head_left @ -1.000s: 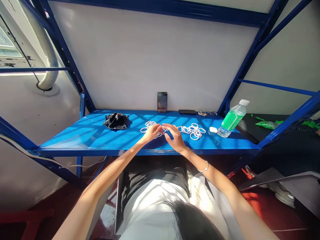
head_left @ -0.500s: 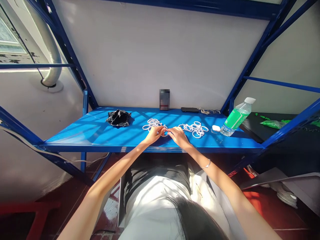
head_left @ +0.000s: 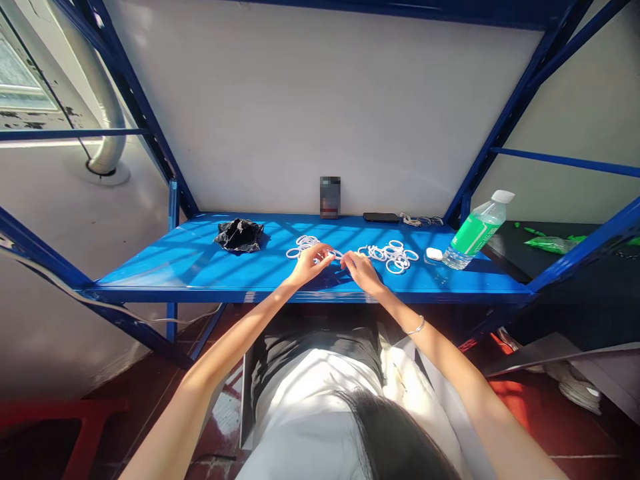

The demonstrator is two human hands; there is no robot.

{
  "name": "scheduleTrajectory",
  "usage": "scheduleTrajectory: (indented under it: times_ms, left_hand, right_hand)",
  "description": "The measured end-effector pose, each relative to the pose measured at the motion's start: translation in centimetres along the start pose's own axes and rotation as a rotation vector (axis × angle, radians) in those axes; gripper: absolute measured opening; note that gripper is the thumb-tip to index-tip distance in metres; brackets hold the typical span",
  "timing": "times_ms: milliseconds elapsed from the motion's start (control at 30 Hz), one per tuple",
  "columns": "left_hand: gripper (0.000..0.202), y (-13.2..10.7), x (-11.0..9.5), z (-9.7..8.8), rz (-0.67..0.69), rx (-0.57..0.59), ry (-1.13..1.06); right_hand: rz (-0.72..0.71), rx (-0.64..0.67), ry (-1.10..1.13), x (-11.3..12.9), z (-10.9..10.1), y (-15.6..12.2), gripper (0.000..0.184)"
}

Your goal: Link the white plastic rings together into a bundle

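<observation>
Above the blue table (head_left: 165, 270) my left hand (head_left: 310, 265) pinches a small white ring (head_left: 337, 254), which looks like a hair tie. Opposite it, my right hand (head_left: 361, 271) has its fingers pinched together at the ring's other side. Whether anything else sits in the fingertips is too small to tell. Behind my left hand lies a pile of white rings (head_left: 299, 247), partly covered by that hand. A second pile of white rings (head_left: 394, 256) spreads just right of my right hand.
A crumpled black bag (head_left: 239, 236) stands at the table's left. Along the back are a blurred dark box (head_left: 330, 198), a black phone (head_left: 381, 217) and a coiled cable (head_left: 417, 220). A green-labelled bottle (head_left: 477, 230) and a small white case (head_left: 433, 255) stand to the right.
My hands have drawn slightly apart, and more of the white ring shows between them. The ring piles have stayed as they were. The view has shifted a little.
</observation>
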State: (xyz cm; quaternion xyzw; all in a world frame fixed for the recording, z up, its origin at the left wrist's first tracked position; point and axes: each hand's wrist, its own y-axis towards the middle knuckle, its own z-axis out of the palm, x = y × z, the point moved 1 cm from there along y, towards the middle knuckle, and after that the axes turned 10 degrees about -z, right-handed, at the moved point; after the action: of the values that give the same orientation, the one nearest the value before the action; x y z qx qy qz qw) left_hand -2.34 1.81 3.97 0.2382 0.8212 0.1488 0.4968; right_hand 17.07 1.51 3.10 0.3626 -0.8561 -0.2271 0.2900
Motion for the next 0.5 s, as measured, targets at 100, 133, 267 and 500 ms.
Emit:
scheduleTrajectory:
  times_ms: [100,133,267,500]
  left_hand:
    - [0.049,0.1,0.1,0.2,0.072,0.029,0.063]
    - [0.051,0.1,0.1,0.2,0.077,0.033,0.068]
    - [0.053,0.0,0.4,0.3,-0.009,0.067,0.011]
    - [0.049,-0.2,0.3,0.2,-0.096,0.034,-0.093]
  right_hand:
    - [0.062,0.026,0.137,0.0,-0.5,0.1,0.055]
    - [0.074,0.047,0.163,0.1,-0.6,0.1,0.057]
    - [0.033,0.091,0.112,0.3,-0.3,0.1,0.054]
    - [-0.148,0.06,-0.18,0.5,0.6,-0.5,0.027]
